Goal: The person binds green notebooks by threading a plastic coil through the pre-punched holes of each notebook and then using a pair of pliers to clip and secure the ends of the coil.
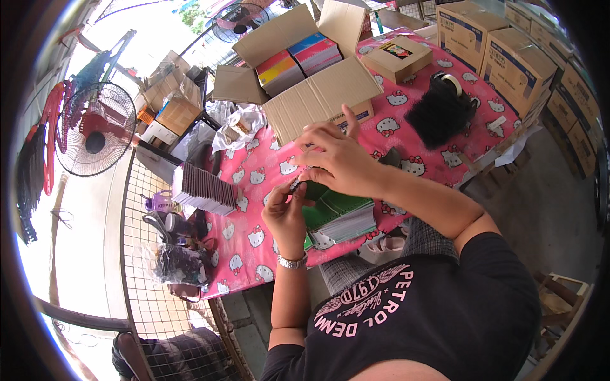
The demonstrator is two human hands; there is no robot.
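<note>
Pink cartoon-printed tablecloth (pixel 248 263) lies beneath our hands as our left hand (pixel 284 216) holds a small dark-and-white object (pixel 294 185) in a narrow pinch, near a stack of green-covered, white-paged books (pixel 340 230). Our right hand (pixel 337 159), fingers loosely spread, meets it closely, though we cannot tell whether it grips; beyond stands an open brown cardboard carton (pixel 324 95).

hands (pixel 286 214) beside green-covered stack (pixel 332 211)
</note>
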